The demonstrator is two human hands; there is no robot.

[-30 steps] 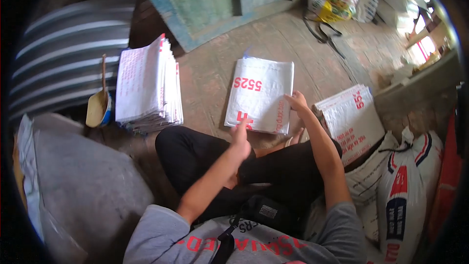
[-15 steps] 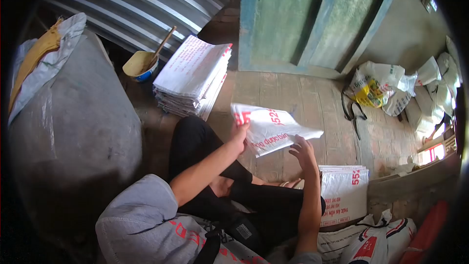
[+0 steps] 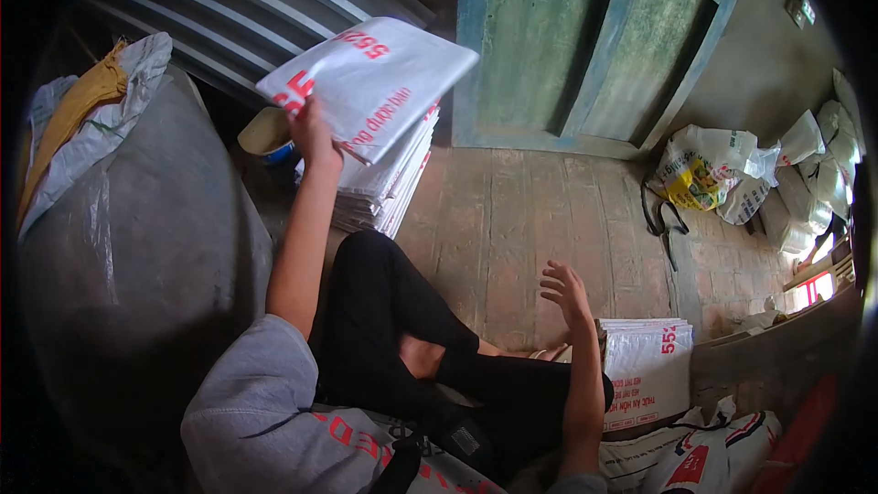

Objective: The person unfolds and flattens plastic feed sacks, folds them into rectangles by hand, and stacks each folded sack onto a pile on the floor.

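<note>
Showing red print, white sack [image 3: 375, 82]

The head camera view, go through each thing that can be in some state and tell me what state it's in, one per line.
Left hand: raised, gripping a sack.
Sack: empty, flat, held in the air above the far stack.
Far stack of sacks: piled flat on the floor.
Right hand: open, fingers spread, holding nothing.
Near stack of sacks: lying flat beside the right hand.
Green door: looks shut.
Grey bulk bag: full, bulging.
</note>
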